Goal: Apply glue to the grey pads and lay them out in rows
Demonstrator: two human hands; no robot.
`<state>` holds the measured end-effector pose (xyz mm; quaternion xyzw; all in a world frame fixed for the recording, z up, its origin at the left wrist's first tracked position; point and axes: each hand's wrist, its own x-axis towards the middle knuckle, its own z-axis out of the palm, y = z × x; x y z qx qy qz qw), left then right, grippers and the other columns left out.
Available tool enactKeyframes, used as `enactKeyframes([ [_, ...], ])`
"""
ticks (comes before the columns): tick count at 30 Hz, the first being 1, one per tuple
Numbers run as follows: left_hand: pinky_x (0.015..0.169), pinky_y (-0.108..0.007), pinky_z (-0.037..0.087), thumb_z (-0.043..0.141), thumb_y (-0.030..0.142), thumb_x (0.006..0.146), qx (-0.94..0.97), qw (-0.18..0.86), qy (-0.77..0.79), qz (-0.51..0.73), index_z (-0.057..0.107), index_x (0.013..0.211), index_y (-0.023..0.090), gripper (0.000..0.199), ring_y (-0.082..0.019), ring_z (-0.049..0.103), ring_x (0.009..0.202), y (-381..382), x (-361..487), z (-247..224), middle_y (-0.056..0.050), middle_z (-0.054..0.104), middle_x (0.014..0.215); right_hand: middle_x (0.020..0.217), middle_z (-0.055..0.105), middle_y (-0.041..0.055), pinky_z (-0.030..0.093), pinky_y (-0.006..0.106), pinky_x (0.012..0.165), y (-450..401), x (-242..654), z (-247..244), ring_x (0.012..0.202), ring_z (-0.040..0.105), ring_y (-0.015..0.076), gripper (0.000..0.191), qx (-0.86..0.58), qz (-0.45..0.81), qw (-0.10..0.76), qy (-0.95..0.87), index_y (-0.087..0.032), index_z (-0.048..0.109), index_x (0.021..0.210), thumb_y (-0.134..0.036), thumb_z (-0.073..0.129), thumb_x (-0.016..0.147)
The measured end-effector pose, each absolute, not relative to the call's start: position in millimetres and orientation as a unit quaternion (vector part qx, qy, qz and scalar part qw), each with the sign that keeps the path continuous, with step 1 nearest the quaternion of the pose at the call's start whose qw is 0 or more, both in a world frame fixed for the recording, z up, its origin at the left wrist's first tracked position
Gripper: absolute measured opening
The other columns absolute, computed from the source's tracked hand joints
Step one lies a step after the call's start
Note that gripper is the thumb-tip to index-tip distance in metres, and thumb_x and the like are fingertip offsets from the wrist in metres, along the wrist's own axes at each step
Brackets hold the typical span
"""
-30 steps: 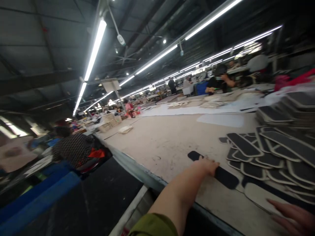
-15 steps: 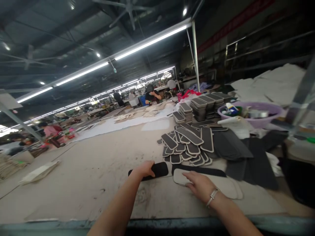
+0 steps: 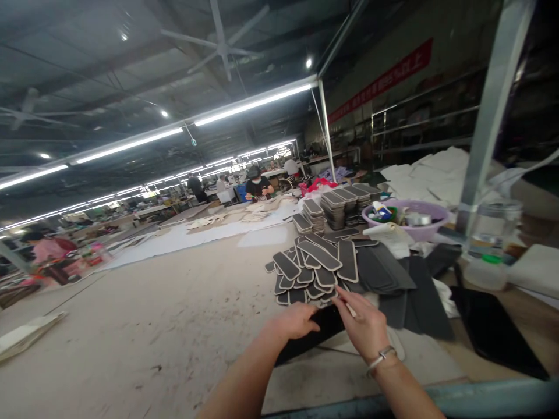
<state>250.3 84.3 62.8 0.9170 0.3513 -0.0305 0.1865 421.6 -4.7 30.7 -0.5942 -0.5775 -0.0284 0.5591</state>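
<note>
My left hand [image 3: 299,321] is closed over the long black strip [image 3: 325,327] on the table, with the fingers bent at its far side. My right hand [image 3: 364,329], with a bracelet at the wrist, has its fingers pressed together at the strip's right end. A small pale bit shows between those fingers, but I cannot make out what it is. Under my right hand lies a cream rounded piece [image 3: 396,343], mostly covered. Just beyond both hands is a loose heap of dark grey pads with pale edging [image 3: 321,256].
Stacked edged pads [image 3: 334,201] stand behind the heap. Dark flat sheets [image 3: 425,297] lie to the right, near a black flat panel [image 3: 498,331]. Farther back are a purple basin [image 3: 425,231] and a clear jar [image 3: 493,233]. A metal post [image 3: 493,110] rises at right.
My left hand has moved right with the black strip, close to my right hand. My right hand has left the top of the cream piece and closed its fingers. The view has turned right.
</note>
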Motion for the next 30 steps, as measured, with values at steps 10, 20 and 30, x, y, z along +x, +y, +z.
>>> enactKeyframes([
  [10, 0.111, -0.05, 0.03, 0.049, 0.029, 0.085, 0.857, 0.063, 0.456, 0.233, 0.049, 0.133, 0.016, 0.05, -0.031, 0.036, 0.133, 29.5, 237.2, 2.1, -0.014, 0.045, 0.139, 0.095, 0.071, 0.0058, 0.051, 0.033, 0.079, -0.5, 426.3, 22.6, 0.085, 0.066, 0.0207, 0.04, -0.672, 0.071, 0.447, -0.587, -0.021, 0.063, 0.119, -0.029, 0.044, 0.085],
  [20, 0.108, -0.052, 0.033, 0.044, 0.034, 0.086, 0.767, 0.029, 0.605, 0.21, 0.061, 0.12, 0.018, 0.041, -0.032, 0.042, 0.13, -21.7, 95.5, -63.5, -0.013, 0.054, 0.133, 0.097, 0.07, 0.0053, 0.05, 0.03, 0.085, -1.9, 400.2, 8.4, 0.091, 0.065, 0.0172, 0.035, -0.664, 0.127, 0.344, -0.652, -0.019, 0.066, 0.113, -0.015, 0.045, 0.085],
  [30, 0.11, -0.056, 0.025, 0.041, 0.029, 0.091, 0.768, 0.013, 0.598, 0.229, 0.059, 0.12, 0.012, 0.039, -0.035, 0.042, 0.129, -29.3, 112.6, -53.0, -0.02, 0.053, 0.131, 0.121, 0.059, 0.0109, 0.045, 0.045, 0.096, -13.1, 396.9, 15.3, 0.109, 0.057, 0.0216, 0.044, -0.695, 0.103, 0.262, -0.661, -0.016, 0.05, 0.129, -0.035, 0.055, 0.09],
])
